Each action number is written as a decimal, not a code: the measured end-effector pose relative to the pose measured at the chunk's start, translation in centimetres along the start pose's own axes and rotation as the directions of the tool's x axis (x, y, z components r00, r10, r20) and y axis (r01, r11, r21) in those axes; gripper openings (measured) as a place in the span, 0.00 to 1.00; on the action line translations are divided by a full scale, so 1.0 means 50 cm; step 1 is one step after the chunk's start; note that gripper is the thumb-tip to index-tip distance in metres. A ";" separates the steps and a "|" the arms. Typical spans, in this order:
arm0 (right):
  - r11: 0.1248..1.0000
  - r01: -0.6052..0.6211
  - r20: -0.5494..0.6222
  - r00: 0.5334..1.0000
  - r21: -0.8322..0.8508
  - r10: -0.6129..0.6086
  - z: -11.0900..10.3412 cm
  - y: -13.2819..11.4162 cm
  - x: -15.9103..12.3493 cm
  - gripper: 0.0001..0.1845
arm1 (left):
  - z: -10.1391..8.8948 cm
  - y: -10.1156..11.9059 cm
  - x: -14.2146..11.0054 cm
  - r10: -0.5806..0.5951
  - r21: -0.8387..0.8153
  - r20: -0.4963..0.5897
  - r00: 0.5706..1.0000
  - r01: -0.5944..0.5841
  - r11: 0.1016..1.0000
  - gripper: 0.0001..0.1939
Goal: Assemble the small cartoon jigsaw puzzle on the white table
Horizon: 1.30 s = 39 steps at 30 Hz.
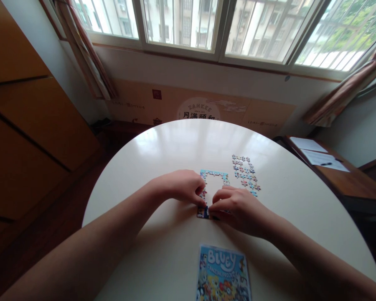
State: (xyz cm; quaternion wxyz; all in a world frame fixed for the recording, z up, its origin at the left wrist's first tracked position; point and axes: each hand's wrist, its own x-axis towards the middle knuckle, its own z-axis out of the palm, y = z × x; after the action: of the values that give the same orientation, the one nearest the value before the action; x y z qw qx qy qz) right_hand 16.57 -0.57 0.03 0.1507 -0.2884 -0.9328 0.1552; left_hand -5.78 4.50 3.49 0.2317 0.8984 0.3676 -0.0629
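Observation:
A small jigsaw frame (213,173), only its border joined, lies at the middle of the round white table (163,150). My left hand (181,186) rests on the frame's left edge with fingers curled in a pinch near the lower left corner. My right hand (238,207) covers the frame's bottom edge, its fingers pressed together on the pieces there. The fingertips of both hands meet at the lower left corner. What each pinch holds is too small to make out. Loose puzzle pieces (246,173) lie spread out just right of the frame.
A Bluey picture card (223,274) lies flat at the table's near edge. A wooden side table (341,175) with papers (319,155) and a pen stands at the right. Wooden cabinets (25,125) fill the left; windows and curtains are behind.

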 end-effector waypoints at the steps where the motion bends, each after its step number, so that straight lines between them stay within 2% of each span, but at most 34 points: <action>1: 1.000 -0.008 0.010 1.000 -0.002 0.008 -0.003 -0.002 0.000 0.08 | 0.000 0.001 0.000 -0.005 0.005 -0.003 1.000 0.005 1.000 0.16; 6: 0.997 -0.067 0.112 0.992 0.025 0.064 -0.023 -0.013 0.001 0.09 | 0.002 0.004 0.001 -0.044 0.013 -0.004 0.999 0.045 0.999 0.17; 9: 0.995 -0.070 0.188 0.981 0.068 0.056 -0.038 -0.009 -0.002 0.11 | 0.002 0.007 0.001 -0.064 0.022 0.001 0.998 0.064 0.998 0.17; 11: 0.993 -0.071 0.170 0.984 0.090 0.055 -0.048 0.000 -0.006 0.13 | 0.000 0.009 0.001 -0.080 0.031 0.008 0.997 0.080 0.996 0.16; 15: 0.992 -0.102 0.056 0.994 0.081 0.098 -0.063 0.019 -0.015 0.19 | -0.004 0.013 0.001 -0.097 0.040 0.024 0.995 0.096 0.995 0.17; 23: 0.999 -0.044 0.168 0.985 -0.033 0.049 -0.053 0.007 -0.011 0.21 | -0.001 0.005 0.004 -0.078 0.027 0.025 0.997 0.077 0.997 0.18; 32: 0.998 -0.060 0.107 0.992 -0.012 0.061 -0.028 0.015 -0.004 0.17 | 0.000 -0.003 0.000 0.005 0.016 0.004 1.000 -0.005 1.000 0.16; 35: 1.000 -0.010 0.032 0.999 0.017 0.010 -0.037 0.022 -0.009 0.19 | 0.000 -0.010 0.001 0.027 0.000 -0.004 1.000 -0.027 1.000 0.17; 37: 0.999 0.004 -0.110 0.994 0.034 0.000 -0.057 0.031 -0.017 0.18 | -0.001 -0.016 0.002 0.047 -0.030 -0.008 0.999 -0.047 0.998 0.17; 39: 1.000 -0.025 -0.311 0.950 0.018 0.029 -0.086 0.046 -0.029 0.16 | -0.003 -0.018 0.003 0.073 -0.050 -0.053 0.996 -0.075 0.996 0.16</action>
State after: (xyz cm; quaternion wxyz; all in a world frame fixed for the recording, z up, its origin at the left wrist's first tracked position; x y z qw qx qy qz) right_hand 20.45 1.26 2.76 0.2958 -0.3210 -0.8921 0.1164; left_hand -6.31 5.24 3.24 0.2476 0.9065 0.3413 -0.0220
